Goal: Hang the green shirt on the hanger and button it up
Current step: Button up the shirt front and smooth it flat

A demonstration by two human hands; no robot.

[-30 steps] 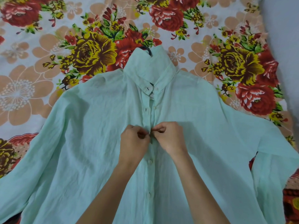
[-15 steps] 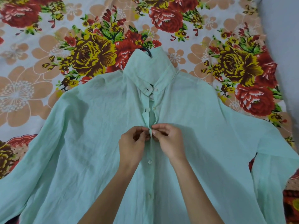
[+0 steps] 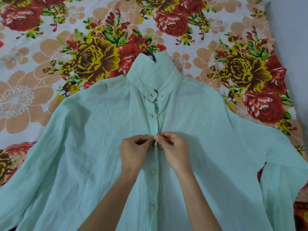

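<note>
Placket (image 3: 154, 121) now gapes above left hand (image 3: 134, 151) and right hand (image 3: 174, 151).

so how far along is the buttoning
Done: the green shirt sits on the hanger, and the two lower buttons look fastened. In hand: the left hand and right hand pinch the placket at mid-chest. Left: the upper button and collar are open.

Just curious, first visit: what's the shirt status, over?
Left hand and right hand pinching the placket mid-chest. Green shirt flat on floral bedsheet, hanger hook showing at collar. Lower buttons done, upper ones open. Nothing in the way.
</note>
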